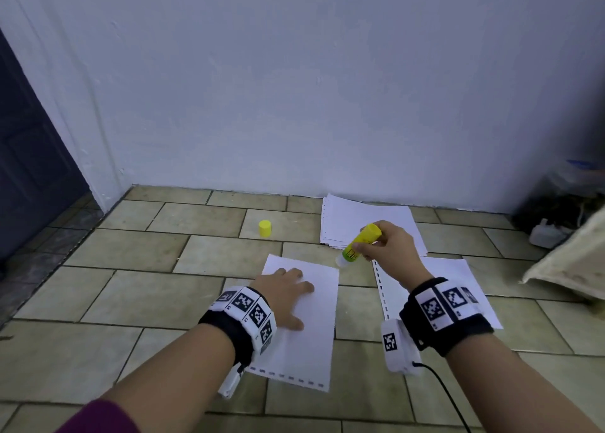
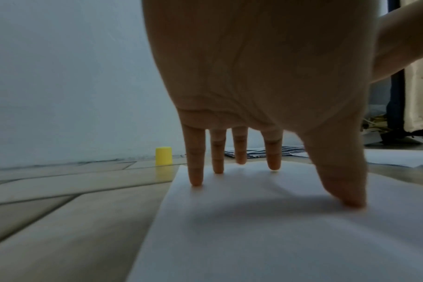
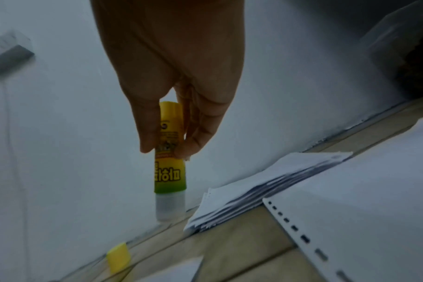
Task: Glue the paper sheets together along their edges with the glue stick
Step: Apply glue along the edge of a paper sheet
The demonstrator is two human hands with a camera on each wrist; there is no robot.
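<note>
A white paper sheet (image 1: 307, 328) lies on the tiled floor in front of me. My left hand (image 1: 288, 292) rests flat on it, fingers spread and pressing down (image 2: 273, 164). My right hand (image 1: 386, 246) holds the yellow-green glue stick (image 1: 358, 244) uncapped, its pale tip pointing down-left just above the sheet's far right corner. In the right wrist view thumb and fingers pinch the glue stick (image 3: 169, 158) around its middle. A second sheet (image 1: 458, 288) with a dashed perforated edge lies to the right, under my right wrist. The yellow cap (image 1: 265, 228) stands on the floor beyond the first sheet.
A stack of white sheets (image 1: 360, 226) lies by the wall behind the right hand. Dark clutter and a white container (image 1: 546, 233) sit at the far right, with a pale cloth edge (image 1: 569, 265). A dark door (image 1: 29, 171) is at left.
</note>
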